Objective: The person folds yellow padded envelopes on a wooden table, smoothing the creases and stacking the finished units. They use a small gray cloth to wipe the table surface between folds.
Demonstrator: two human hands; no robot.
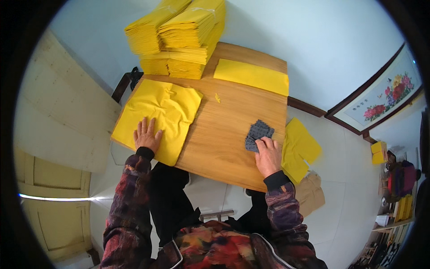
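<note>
My left hand lies flat with fingers spread on a creased yellow sheet, paper or thin fabric, at the left of the wooden table. Near the table's right edge, my right hand has its fingers closed on a crumpled dark grey textured cloth, which rests on the wood. The far side of the table bears a flat, folded yellow strip. Between the sheet and this strip lies a small yellow scrap.
Tall stacked bundles of folded yellow material stand at the table's far left corner, against the wall. To the right, on the floor, lie yellow pieces and a brown paper piece. A framed flower picture leans farther right.
</note>
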